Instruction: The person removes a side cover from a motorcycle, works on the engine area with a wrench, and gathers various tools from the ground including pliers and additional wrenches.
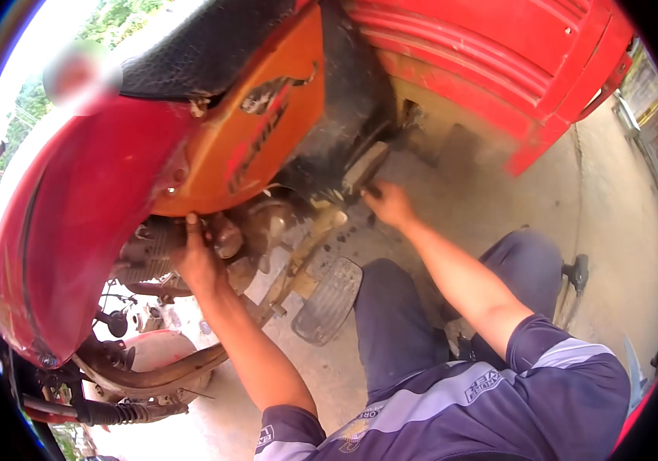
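We have our left hand (195, 257) reaching up under the orange side panel (256, 127) of the red motorcycle (76, 223), fingers pressed against the dirty metal engine casing (248, 230), while our right hand (389, 203) lies with fingers curled on a dark part beside the grey rubber footpeg (363, 167); what it grips we cannot tell. The ribbed grey brake pedal (329, 301) and the rusty exhaust pipe (156, 376) crowd the space below our left forearm. The bare concrete floor (613, 223) lies open to the right, bounded by a red metal body panel (513, 61).
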Motion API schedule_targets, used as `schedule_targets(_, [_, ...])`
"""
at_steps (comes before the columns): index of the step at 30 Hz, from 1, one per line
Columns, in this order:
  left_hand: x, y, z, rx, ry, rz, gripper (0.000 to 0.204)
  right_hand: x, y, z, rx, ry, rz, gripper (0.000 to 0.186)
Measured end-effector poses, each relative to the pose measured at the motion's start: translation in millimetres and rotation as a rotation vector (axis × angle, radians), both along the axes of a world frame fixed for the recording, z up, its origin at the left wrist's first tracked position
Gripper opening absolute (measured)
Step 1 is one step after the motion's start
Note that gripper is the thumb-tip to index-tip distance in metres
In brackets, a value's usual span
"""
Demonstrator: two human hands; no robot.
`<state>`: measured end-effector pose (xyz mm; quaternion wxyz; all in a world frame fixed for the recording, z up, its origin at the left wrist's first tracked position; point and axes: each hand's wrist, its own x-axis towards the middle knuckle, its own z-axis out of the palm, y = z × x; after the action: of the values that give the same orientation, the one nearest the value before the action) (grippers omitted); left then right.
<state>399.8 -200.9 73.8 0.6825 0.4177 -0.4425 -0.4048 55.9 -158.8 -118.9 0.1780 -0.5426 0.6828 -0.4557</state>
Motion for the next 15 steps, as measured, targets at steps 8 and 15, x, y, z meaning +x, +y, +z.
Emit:
schedule_targets(8, [4.7, -1.9, 0.9, -0.019, 0.037, -0.075, 0.023, 12.3, -3.3, -5.6, 0.081, -0.096, -0.006, 0.036])
schedule_targets(15, [7.3, -0.1, 1.2, -0.020, -0.024, -0.021, 0.030, 4.7, -11.0, -17.9, 0.158, -0.629, 0.124, 0.025])
